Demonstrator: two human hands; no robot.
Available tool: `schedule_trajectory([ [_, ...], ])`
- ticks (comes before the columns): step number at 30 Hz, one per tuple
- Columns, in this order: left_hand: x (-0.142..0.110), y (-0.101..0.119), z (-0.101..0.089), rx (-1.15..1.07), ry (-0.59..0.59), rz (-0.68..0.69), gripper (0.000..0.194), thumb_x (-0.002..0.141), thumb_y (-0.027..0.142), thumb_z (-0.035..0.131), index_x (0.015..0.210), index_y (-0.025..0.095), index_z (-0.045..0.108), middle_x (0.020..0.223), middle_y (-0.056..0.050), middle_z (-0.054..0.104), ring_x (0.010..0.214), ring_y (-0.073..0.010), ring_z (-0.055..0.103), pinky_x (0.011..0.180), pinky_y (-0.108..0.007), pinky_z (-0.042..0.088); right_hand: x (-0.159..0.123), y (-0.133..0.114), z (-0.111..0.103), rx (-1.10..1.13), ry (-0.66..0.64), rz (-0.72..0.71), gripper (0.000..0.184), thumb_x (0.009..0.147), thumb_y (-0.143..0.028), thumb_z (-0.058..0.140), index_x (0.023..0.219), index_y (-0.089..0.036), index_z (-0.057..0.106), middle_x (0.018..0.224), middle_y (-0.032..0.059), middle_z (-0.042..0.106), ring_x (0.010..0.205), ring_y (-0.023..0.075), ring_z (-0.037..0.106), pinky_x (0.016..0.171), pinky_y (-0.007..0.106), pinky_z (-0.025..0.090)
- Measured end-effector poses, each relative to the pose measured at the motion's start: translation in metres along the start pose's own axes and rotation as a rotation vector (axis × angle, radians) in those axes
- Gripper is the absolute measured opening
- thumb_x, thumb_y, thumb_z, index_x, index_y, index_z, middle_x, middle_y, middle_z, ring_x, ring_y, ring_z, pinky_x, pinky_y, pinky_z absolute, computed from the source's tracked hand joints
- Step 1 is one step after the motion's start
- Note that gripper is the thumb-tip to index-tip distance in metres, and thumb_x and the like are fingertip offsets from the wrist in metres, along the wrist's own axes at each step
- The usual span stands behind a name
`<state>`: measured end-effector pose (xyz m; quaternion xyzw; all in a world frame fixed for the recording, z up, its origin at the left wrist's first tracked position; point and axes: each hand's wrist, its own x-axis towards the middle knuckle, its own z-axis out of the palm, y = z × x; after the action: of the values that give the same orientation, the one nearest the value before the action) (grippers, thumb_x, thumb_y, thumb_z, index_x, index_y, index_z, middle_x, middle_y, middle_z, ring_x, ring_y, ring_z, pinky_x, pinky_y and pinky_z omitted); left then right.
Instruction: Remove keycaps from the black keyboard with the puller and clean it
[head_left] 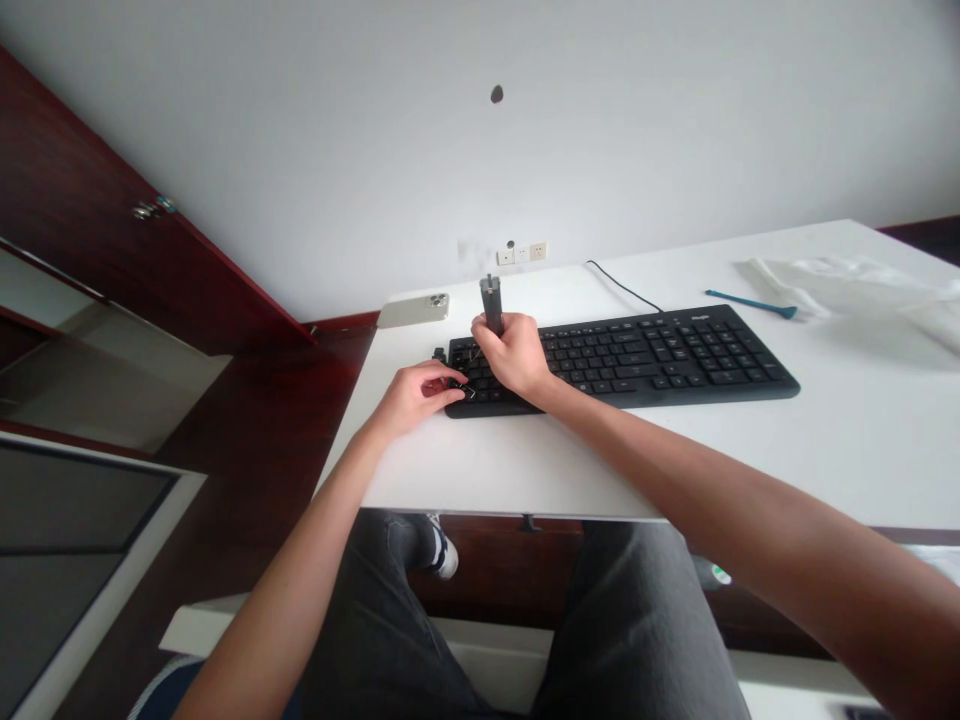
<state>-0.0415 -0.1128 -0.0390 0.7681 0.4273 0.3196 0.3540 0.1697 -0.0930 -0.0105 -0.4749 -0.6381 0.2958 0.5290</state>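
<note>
A black keyboard [645,355] lies on the white table [825,440]. My right hand [514,352] is closed round a dark grey upright tool [491,300], likely a keycap puller, whose lower end stands over the keyboard's left end. My left hand [416,395] rests at the keyboard's left front corner, its fingers pinched on a small black piece, perhaps a keycap [459,386]. Another small black piece [438,354] lies on the table just left of the keyboard.
A phone [414,309] lies face down at the table's far left corner. A blue tool [750,303] and a white cloth or plastic sheet [862,285] sit at the far right. The keyboard's cable [622,287] runs toward wall sockets [523,252]. A dark red cabinet [112,230] stands left.
</note>
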Motion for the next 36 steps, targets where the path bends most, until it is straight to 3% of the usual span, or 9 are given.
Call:
schedule_trajectory([
  [7, 0.001, 0.002, -0.009, 0.048, 0.157, 0.063, 0.024, 0.084, 0.039, 0.079, 0.099, 0.020, 0.079, 0.098, -0.008, 0.068, 0.091, -0.0194, 0.066, 0.077, -0.029, 0.055, 0.002, 0.002, -0.001, -0.018, -0.001, -0.009, 0.038, 0.086, -0.038, 0.052, 0.059, -0.023, 0.030, 0.059, -0.0028, 0.027, 0.058, 0.0108, 0.029, 0.055, 0.028, 0.025],
  [14, 0.000, 0.001, -0.012, 0.017, 0.142, 0.011, 0.027, 0.084, 0.040, 0.079, 0.100, 0.018, 0.078, 0.100, -0.009, 0.074, 0.084, -0.0177, 0.066, 0.075, -0.028, 0.055, 0.004, 0.008, -0.001, -0.089, -0.062, -0.002, 0.036, 0.089, -0.040, 0.051, 0.060, -0.022, 0.039, 0.059, -0.0026, 0.035, 0.060, 0.0126, 0.033, 0.059, 0.028, 0.030],
  [16, 0.000, 0.001, -0.012, 0.009, 0.141, -0.006, 0.027, 0.084, 0.039, 0.079, 0.101, 0.017, 0.078, 0.099, -0.009, 0.075, 0.081, -0.0169, 0.066, 0.073, -0.028, 0.055, 0.007, 0.006, -0.004, -0.115, -0.074, -0.079, 0.027, 0.089, -0.034, 0.050, 0.066, -0.021, 0.049, 0.068, 0.0005, 0.050, 0.068, 0.0155, 0.044, 0.067, 0.028, 0.038],
  [19, 0.000, -0.001, -0.011, -0.014, 0.131, -0.020, 0.029, 0.082, 0.039, 0.081, 0.101, 0.017, 0.078, 0.101, -0.009, 0.076, 0.083, -0.0180, 0.067, 0.075, -0.029, 0.057, 0.014, 0.004, -0.013, -0.096, -0.077, -0.245, 0.016, 0.087, -0.022, 0.048, 0.082, -0.019, 0.063, 0.101, 0.0080, 0.065, 0.091, 0.0202, 0.057, 0.085, 0.030, 0.044],
  [21, -0.001, -0.002, -0.011, -0.035, 0.120, -0.034, 0.031, 0.079, 0.038, 0.084, 0.101, 0.017, 0.079, 0.104, -0.010, 0.076, 0.087, -0.0194, 0.069, 0.080, -0.031, 0.058, 0.020, 0.003, -0.020, -0.101, -0.124, -0.288, 0.022, 0.084, -0.015, 0.046, 0.087, -0.017, 0.068, 0.107, 0.0091, 0.066, 0.094, 0.0203, 0.060, 0.088, 0.030, 0.044],
  [24, -0.001, -0.004, -0.011, -0.056, 0.120, -0.054, 0.032, 0.077, 0.038, 0.086, 0.101, 0.017, 0.079, 0.105, -0.010, 0.076, 0.090, -0.0208, 0.071, 0.084, -0.033, 0.060, 0.024, 0.005, -0.026, -0.171, -0.312, -0.281, 0.028, 0.078, -0.007, 0.047, 0.084, -0.017, 0.073, 0.096, 0.0062, 0.071, 0.087, 0.0186, 0.063, 0.084, 0.028, 0.044],
  [28, 0.000, -0.007, -0.010, -0.095, 0.161, -0.065, 0.035, 0.072, 0.039, 0.088, 0.097, 0.016, 0.078, 0.099, -0.009, 0.077, 0.086, -0.0215, 0.072, 0.082, -0.035, 0.061, 0.019, 0.003, -0.022, -0.240, -0.534, -0.276, 0.026, 0.080, -0.011, 0.057, 0.091, -0.020, 0.078, 0.093, 0.0037, 0.076, 0.083, 0.0174, 0.065, 0.078, 0.026, 0.043],
  [31, 0.001, -0.009, -0.010, -0.110, 0.199, -0.062, 0.041, 0.068, 0.041, 0.091, 0.097, 0.016, 0.077, 0.094, -0.008, 0.077, 0.085, -0.0227, 0.072, 0.081, -0.035, 0.061, 0.012, 0.001, -0.015, -0.310, -0.579, -0.276, 0.020, 0.083, -0.024, 0.068, 0.098, -0.023, 0.081, 0.092, 0.0039, 0.077, 0.081, 0.0179, 0.065, 0.075, 0.026, 0.041],
  [36, 0.001, -0.010, -0.010, -0.064, 0.189, -0.048, 0.040, 0.069, 0.041, 0.091, 0.096, 0.016, 0.075, 0.094, -0.008, 0.076, 0.084, -0.0215, 0.071, 0.080, -0.034, 0.059, 0.006, 0.004, -0.005, -0.416, -0.573, -0.218, 0.018, 0.087, -0.036, 0.070, 0.089, -0.022, 0.081, 0.086, 0.0069, 0.076, 0.073, 0.0182, 0.063, 0.067, 0.028, 0.037],
])
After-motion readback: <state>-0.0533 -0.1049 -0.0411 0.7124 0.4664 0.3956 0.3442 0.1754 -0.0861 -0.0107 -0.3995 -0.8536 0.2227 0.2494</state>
